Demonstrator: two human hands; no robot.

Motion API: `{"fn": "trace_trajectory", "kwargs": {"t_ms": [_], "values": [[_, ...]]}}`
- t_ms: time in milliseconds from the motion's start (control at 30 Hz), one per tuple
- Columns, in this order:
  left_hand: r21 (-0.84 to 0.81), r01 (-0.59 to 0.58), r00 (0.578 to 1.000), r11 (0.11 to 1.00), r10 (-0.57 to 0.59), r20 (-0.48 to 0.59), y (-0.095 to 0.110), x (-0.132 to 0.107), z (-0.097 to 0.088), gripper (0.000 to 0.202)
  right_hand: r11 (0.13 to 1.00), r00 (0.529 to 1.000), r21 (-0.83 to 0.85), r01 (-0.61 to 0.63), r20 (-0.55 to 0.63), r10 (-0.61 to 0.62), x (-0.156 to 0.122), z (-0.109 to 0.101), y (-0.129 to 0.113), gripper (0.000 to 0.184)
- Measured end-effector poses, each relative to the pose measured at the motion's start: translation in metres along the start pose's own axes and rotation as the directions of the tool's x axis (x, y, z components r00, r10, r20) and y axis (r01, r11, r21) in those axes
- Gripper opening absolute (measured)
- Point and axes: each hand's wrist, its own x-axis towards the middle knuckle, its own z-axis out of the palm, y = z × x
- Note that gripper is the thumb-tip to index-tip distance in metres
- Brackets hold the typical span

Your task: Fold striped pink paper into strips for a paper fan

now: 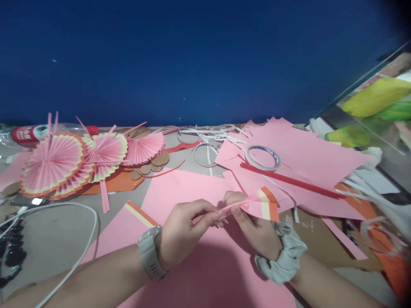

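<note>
Both my hands meet over the middle of the table. My left hand [186, 226], a white watch on its wrist, pinches one end of a folded pink paper piece [257, 204] with a cream and orange border. My right hand [250, 226], a grey scrunchie on its wrist, is closed on the same folded paper, fingers pressed along its fold. A large pink paper sheet [205, 265] lies under both hands.
Several finished pleated pink paper fans [73, 162] lie at the left, near a plastic bottle [28, 133]. Tape rolls [262, 157] and a red strip [289, 180] rest on pink sheets at the right. A white cable [80, 239] loops at the left. Paper scraps lie at the back.
</note>
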Motion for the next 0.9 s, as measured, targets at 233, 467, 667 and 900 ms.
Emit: {"fn": "trace_trajectory", "kwargs": {"t_ms": [233,467,667,900], "values": [[0.178,-0.014,0.999,0.984,0.019,-0.027,0.001,0.000,-0.005,0.023,0.999,1.000,-0.048,-0.014,-0.019,0.014,0.002,0.000,-0.004,0.022],[0.035,0.138,0.958,0.990,-0.142,0.249,0.002,0.009,-0.003,0.039,0.981,0.980,-0.016,-0.193,0.055,0.194,0.010,0.000,-0.001,0.027],[-0.083,0.359,0.879,0.930,-0.307,0.366,0.001,0.007,-0.006,0.040,0.951,0.971,0.203,-0.234,0.098,0.218,0.012,0.002,-0.005,0.031],[-0.032,0.255,0.927,0.966,-0.236,0.291,0.003,0.005,-0.002,0.041,0.938,0.964,0.219,-0.267,0.056,0.261,0.013,0.002,0.000,0.037]]}}
